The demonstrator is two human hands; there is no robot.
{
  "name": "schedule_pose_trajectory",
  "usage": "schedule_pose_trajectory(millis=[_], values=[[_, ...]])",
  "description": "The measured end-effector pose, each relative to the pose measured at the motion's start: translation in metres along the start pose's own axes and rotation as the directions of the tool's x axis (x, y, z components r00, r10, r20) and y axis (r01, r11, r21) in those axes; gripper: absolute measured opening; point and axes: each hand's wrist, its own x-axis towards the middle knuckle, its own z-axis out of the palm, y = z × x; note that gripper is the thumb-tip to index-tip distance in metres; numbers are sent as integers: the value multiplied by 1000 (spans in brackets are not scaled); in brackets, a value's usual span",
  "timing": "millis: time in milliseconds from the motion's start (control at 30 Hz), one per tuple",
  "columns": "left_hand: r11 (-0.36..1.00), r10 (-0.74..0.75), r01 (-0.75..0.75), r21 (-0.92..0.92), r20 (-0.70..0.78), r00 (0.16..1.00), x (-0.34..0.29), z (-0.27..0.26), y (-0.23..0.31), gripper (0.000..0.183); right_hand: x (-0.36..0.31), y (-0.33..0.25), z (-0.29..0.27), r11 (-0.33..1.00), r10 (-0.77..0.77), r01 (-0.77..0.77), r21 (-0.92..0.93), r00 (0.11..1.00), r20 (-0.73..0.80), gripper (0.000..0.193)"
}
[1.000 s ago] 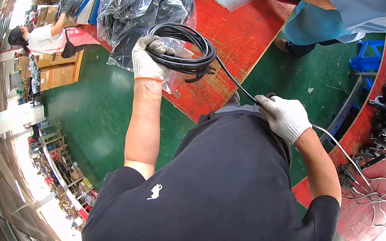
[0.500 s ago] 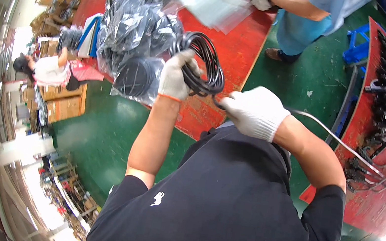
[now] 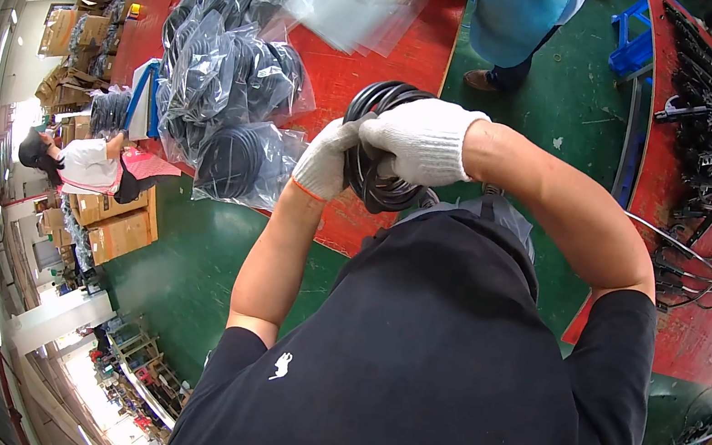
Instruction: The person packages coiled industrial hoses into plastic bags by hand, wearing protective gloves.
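Red table (image 3: 399, 59), bagged cables (image 3: 230, 162), held coil (image 3: 371, 185)

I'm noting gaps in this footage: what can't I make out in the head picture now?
Head view: part of the round black cable coil, covered by the white-gloved left hand and white-gloved right hand.
Head view: where the thin pale cable runs behind the bare right forearm.
Head view: the head of the co-worker in a light-blue apron, cut off by the top edge.
Head view: tangled black cable ends, too small to count.

Black cable coil (image 3: 381, 193) partly hidden behind the right fingers (image 3: 392, 133)
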Motion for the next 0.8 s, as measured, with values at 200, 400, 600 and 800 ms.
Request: schedule_pose_trajectory(millis=[200, 400, 600, 800], values=[[991, -120, 127, 52, -123, 985, 2, -6, -6, 50, 19, 9, -4, 988, 17, -57, -144, 963, -267, 54], [975, -113, 91, 202, 102, 988, -27, 13, 25, 43, 59, 32, -45, 936, -232, 204, 288, 970, 68, 43], [921, 236, -254, -295, -97, 967, -81, -29, 58, 29, 40, 139, 37, 863, 81, 105, 493, 936, -342, 37], [746, 353, -455, -487, -290, 889, -104, -73, 65, 22, -87, 148, 162, 937, 349, -328, 119, 884, -311, 40]])
